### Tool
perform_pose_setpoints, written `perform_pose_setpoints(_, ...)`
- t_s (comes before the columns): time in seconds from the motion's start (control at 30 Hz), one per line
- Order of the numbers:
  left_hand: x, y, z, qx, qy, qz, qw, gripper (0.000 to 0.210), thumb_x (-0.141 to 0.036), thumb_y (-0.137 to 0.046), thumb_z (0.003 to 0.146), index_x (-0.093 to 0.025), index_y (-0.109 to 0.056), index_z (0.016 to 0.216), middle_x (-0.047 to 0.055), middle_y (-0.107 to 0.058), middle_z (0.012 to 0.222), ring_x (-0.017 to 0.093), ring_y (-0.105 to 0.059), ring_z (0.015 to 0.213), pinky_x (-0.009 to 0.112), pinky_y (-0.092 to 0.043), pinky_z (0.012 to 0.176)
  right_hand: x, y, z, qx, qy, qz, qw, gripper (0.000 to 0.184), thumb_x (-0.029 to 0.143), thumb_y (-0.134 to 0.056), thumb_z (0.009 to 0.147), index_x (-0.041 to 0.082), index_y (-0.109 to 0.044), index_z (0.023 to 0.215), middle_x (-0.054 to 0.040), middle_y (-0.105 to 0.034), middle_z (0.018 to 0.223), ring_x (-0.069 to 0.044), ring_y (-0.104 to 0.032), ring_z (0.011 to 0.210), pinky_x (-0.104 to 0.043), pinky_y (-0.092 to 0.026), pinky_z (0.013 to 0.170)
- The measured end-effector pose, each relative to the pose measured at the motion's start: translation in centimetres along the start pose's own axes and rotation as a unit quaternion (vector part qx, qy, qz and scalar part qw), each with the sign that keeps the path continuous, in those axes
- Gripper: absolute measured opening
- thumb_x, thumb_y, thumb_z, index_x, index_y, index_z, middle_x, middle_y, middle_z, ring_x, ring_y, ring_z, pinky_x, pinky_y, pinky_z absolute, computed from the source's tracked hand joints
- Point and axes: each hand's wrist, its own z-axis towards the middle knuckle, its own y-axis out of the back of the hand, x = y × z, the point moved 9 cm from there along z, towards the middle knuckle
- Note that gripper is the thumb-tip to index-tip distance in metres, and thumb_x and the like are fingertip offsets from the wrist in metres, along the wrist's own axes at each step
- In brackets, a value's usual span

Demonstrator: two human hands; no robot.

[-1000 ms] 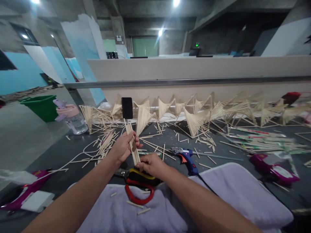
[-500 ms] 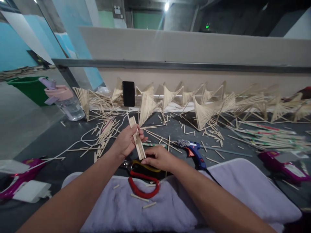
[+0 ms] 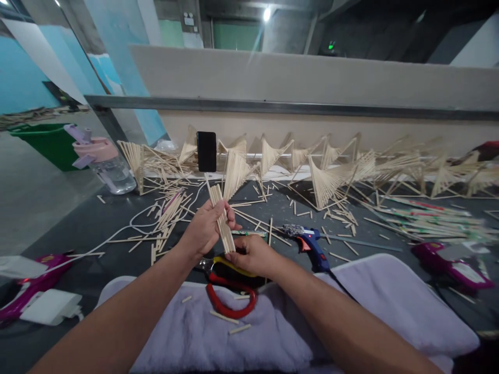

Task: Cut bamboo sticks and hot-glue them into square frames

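A slim bundle of pale wooden sticks (image 3: 222, 221) is held slanting above the table, its upper end leaning left. My left hand (image 3: 208, 226) is closed round its middle, thumb on top. At its lower end, the curled thumb and fingers of my right hand (image 3: 251, 253) pinch the stick ends; part of this grip is hidden. Below my hands lie pliers or cutters with red handles (image 3: 234, 313), resting partly on a lilac cloth (image 3: 175, 332). Short stick pieces (image 3: 239, 329) are scattered on the cloth. To the right of my right hand lies a blue glue gun (image 3: 314, 248).
Twisted stick structures (image 3: 322, 182) line the back, with a black phone (image 3: 206, 151) upright among them. Purple glue guns (image 3: 454, 266) lie at both sides. A water bottle (image 3: 113, 166) stands left, near white cables (image 3: 128, 226). Loose sticks (image 3: 432, 221) cover much of the dark table.
The bundle has tilted slightly and shifted a little to the right in my left hand. My right hand stays at its lower end. The camera view has moved slightly.
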Motion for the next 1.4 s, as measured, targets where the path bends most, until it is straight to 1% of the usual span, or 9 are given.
perform_pose_setpoints(0.1,-0.2,-0.2,-0.1,0.006,0.003,0.005,1.0,0.012,-0.029,-0.054,0.081,-0.018,-0.05,0.082,-0.002,-0.055,0.064,0.009,-0.052,0.053,0.032,-0.054,0.063,-0.5,-0.6,-0.1,0.047,-0.052,0.134,0.989,0.025,0.035,-0.057,0.075,0.013,-0.06,0.063,0.0034,-0.053,0.053,-0.005,-0.037,0.045,-0.018,-0.027,0.044)
perform_pose_setpoints(0.23,-0.3,-0.2,-0.2,0.0,0.017,-0.002,1.0,0.012,-0.027,-0.056,0.08,-0.017,-0.05,0.083,-0.002,-0.055,0.063,0.009,-0.053,0.053,0.032,-0.054,0.063,0.2,-1.5,-0.9,0.172,-0.071,0.332,0.925,0.031,0.04,-0.061,0.074,0.014,-0.065,0.09,-0.0021,-0.065,0.077,-0.005,-0.049,0.047,-0.017,-0.032,0.044)
perform_pose_setpoints(0.3,-0.1,0.0,-0.2,-0.007,0.026,-0.007,1.0,0.011,-0.025,-0.057,0.079,-0.017,-0.05,0.083,-0.002,-0.055,0.063,0.009,-0.053,0.053,0.032,-0.054,0.063,0.7,-1.5,-1.3,0.209,-0.072,0.391,0.894,0.036,0.041,-0.061,0.074,0.014,-0.064,0.098,-0.0051,-0.066,0.086,-0.007,-0.056,0.054,-0.016,-0.032,0.043)
perform_pose_setpoints(0.37,0.2,0.1,-0.2,-0.007,0.033,-0.008,0.999,0.011,-0.025,-0.056,0.08,-0.017,-0.05,0.083,-0.002,-0.055,0.064,0.009,-0.053,0.053,0.031,-0.054,0.063,0.7,-1.5,-1.5,0.222,-0.085,0.429,0.872,0.037,0.042,-0.06,0.075,0.012,-0.064,0.097,-0.0074,-0.067,0.085,-0.008,-0.058,0.054,-0.016,-0.031,0.041)
perform_pose_setpoints(0.63,1.2,0.1,-0.2,-0.002,0.049,0.016,0.999,0.015,-0.03,-0.056,0.081,-0.016,-0.05,0.08,-0.001,-0.057,0.063,0.011,-0.057,0.051,0.034,-0.054,0.063,0.1,-2.5,-1.2,0.2,-0.094,0.466,0.857,0.035,0.04,-0.065,0.072,0.01,-0.063,0.09,-0.0118,-0.067,0.091,-0.012,-0.064,0.059,-0.015,-0.034,0.04)
perform_pose_setpoints(0.73,1.4,-0.1,-0.3,-0.003,0.051,0.018,0.999,0.016,-0.031,-0.056,0.08,-0.016,-0.05,0.081,-0.001,-0.057,0.063,0.011,-0.058,0.052,0.033,-0.054,0.063,0.1,-2.8,-1.3,0.204,-0.101,0.474,0.851,0.034,0.037,-0.065,0.073,0.01,-0.063,0.093,-0.012,-0.067,0.092,-0.016,-0.066,0.07,-0.017,-0.043,0.048)
perform_pose_setpoints(0.87,1.8,-0.3,-0.6,-0.007,0.059,0.027,0.998,0.016,-0.031,-0.055,0.081,-0.016,-0.05,0.082,-0.001,-0.057,0.065,0.01,-0.057,0.052,0.028,-0.054,0.059,0.0,-3.5,-1.5,0.204,-0.14,0.505,0.827,0.038,0.035,-0.068,0.07,0.011,-0.061,0.098,-0.0123,-0.067,0.095,-0.019,-0.066,0.079,-0.028,-0.052,0.063)
perform_pose_setpoints(1.13,2.4,-0.6,-0.6,-0.004,0.086,0.022,0.996,0.013,-0.027,-0.055,0.081,-0.016,-0.049,0.084,-0.001,-0.055,0.065,0.009,-0.054,0.052,0.026,-0.052,0.057,-0.4,-4.5,-1.7,0.215,-0.168,0.55,0.789,0.037,0.035,-0.073,0.067,0.009,-0.062,0.091,-0.0108,-0.068,0.082,-0.02,-0.067,0.076,-0.032,-0.052,0.068)
perform_pose_setpoints(1.4,2.5,-1.6,-1.1,0.022,0.088,-0.011,0.996,0.01,-0.027,-0.051,0.084,-0.017,-0.048,0.082,-0.003,-0.048,0.061,0.007,-0.045,0.049,0.021,-0.046,0.052,0.6,-5.0,-2.0,0.268,-0.135,0.578,0.758,0.032,0.032,-0.069,0.071,0.007,-0.059,0.088,-0.0162,-0.065,0.095,-0.023,-0.066,0.083,-0.036,-0.051,0.074)
